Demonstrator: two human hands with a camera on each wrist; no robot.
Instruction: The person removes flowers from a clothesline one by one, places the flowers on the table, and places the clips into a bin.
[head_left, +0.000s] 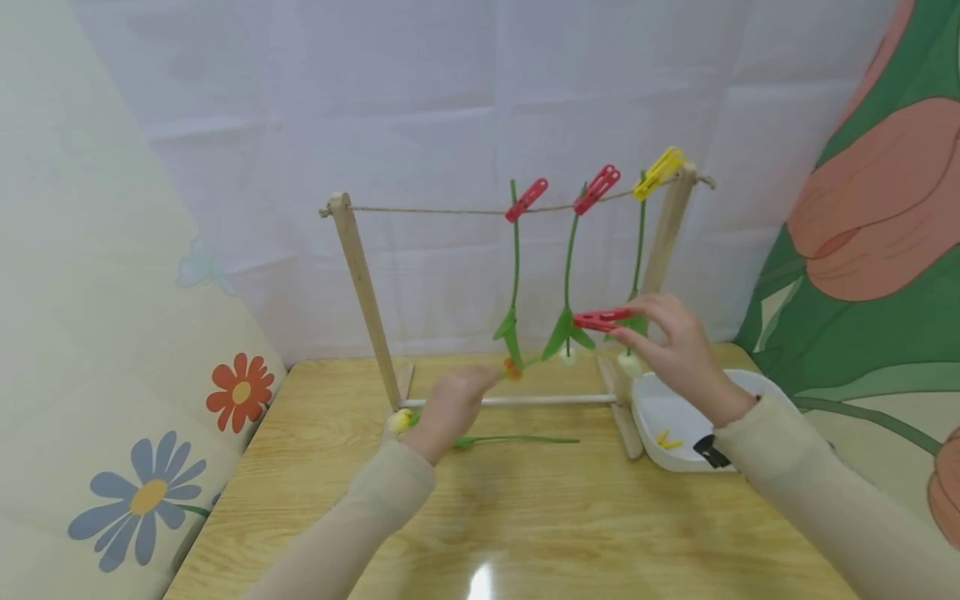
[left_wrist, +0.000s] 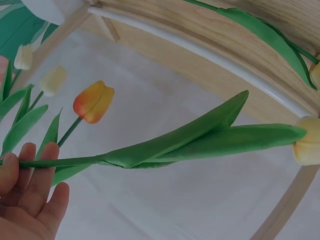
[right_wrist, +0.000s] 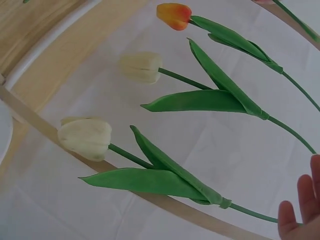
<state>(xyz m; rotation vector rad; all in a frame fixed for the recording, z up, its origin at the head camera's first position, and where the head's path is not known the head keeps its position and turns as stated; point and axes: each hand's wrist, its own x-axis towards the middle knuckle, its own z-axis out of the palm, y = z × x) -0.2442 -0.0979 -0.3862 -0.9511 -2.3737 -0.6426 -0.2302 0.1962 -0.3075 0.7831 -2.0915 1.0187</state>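
My left hand (head_left: pixel 453 408) pinches the green stem of a tulip (left_wrist: pixel 200 142), whose long leaves and pale yellow bloom stretch to the right in the left wrist view. In the head view much of this flower hides behind the hand. Between thumb and fingers of my right hand (head_left: pixel 678 354) is a red clothespin (head_left: pixel 602 320), in front of the hanging stems. Three tulips dangle bloom-down from a string (head_left: pixel 427 211): an orange tulip (right_wrist: pixel 174 16) and two white tulips (right_wrist: pixel 86 138). Two red clothespins (head_left: pixel 597 190) and a yellow clothespin (head_left: pixel 658 173) grip their stems.
Wooden posts (head_left: pixel 365 300) carry the string, with a white rod (head_left: pixel 547 401) low between them. Another tulip (head_left: pixel 517 439) lies on the wooden table (head_left: pixel 525 517). To the right, a white tub (head_left: pixel 660 457) contains yellow clothespins (head_left: pixel 667 440) and a black item (head_left: pixel 710 451).
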